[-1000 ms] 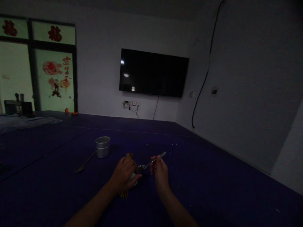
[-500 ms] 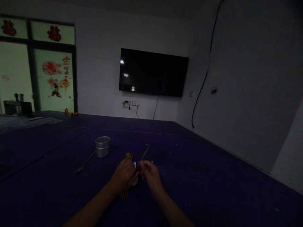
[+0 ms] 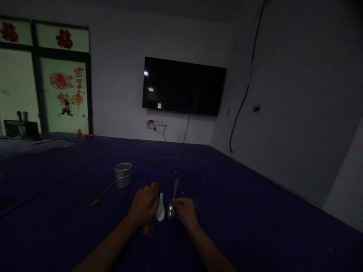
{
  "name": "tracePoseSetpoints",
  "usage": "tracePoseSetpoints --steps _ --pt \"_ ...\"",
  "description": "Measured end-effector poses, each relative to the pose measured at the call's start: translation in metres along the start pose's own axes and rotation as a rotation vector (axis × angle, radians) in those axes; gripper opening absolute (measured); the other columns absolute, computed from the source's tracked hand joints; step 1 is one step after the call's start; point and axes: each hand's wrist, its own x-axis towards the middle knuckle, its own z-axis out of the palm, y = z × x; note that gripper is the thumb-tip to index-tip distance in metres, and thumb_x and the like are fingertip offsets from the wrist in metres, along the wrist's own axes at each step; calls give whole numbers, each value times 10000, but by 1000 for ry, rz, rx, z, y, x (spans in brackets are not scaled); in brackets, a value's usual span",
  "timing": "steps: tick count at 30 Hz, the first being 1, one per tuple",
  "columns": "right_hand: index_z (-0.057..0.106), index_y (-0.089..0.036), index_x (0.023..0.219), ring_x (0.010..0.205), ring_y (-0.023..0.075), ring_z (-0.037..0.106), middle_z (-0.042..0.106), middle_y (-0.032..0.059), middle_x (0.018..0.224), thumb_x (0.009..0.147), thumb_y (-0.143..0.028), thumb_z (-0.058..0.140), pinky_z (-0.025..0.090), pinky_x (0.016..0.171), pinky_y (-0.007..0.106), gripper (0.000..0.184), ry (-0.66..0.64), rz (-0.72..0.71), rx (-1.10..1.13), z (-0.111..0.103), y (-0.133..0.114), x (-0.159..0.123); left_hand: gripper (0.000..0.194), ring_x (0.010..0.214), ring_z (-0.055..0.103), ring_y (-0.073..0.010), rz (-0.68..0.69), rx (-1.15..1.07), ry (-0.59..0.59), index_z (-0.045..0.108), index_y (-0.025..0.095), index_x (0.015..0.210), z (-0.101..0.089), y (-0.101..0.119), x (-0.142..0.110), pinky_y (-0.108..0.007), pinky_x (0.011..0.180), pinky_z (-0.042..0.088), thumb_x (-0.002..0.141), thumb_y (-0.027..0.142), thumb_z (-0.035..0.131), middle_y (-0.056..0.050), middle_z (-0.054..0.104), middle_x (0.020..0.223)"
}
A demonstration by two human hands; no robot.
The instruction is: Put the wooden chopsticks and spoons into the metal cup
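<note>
A bundle of wooden chopsticks (image 3: 148, 228) lies lengthwise on the purple surface. Over its middle is my left hand (image 3: 143, 206), fingers curled across the bundle and thumb at its right side. Just right of the chopsticks rests a white soup spoon (image 3: 160, 212), bowl toward me. A shiny metal spoon (image 3: 171, 211) lies beside it, also bowl toward me. My right hand (image 3: 185, 211) pinches the metal spoon where handle meets bowl. Its fingertips are closed, and the lower fingers are partly hidden.
A silver metal cup (image 3: 123, 176) stands to the left, with a long-handled spoon (image 3: 96, 201) lying against its side. Small white bits (image 3: 203, 182) are scattered on the purple surface (image 3: 255, 226). Clear plastic sheeting (image 3: 34, 147) lies far left. A wall-mounted television (image 3: 184, 86) hangs ahead.
My hands have moved apart. The metal spoon has come down beside the white spoon, its bowl now showing. The white spoon is uncovered, and my left hand has shifted slightly left.
</note>
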Motion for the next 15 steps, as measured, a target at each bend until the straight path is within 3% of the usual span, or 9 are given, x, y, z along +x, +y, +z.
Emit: tracePoseSetpoints --steps 3,7,15 --pt "599 -165 480 340 98 428 485 -26 390 697 -448 573 280 362 200 358 -38 4 -29 2 3 -2 197 881 552 -222 4 -36 -65 632 178 917 1 0 0 -356 735 420 813 263 487 -87 635 916" --pt "593 -165 479 377 96 444 493 -34 409 690 -366 591 311 397 197 292 -101 7 -77 4 5 -2 364 1077 516 -253 62 -122 -145 587 197 1110 1 1 -1 -393 871 409 771 329 572 -97 620 1118" --pt "623 -141 568 454 75 423 514 -56 477 656 -155 603 284 457 184 91 -184 -42 -256 3 10 3 599 1241 403 -288 1 -193 -384 476 216 1274 5 -5 -5 -449 1008 317 761 518 544 -100 505 1328"
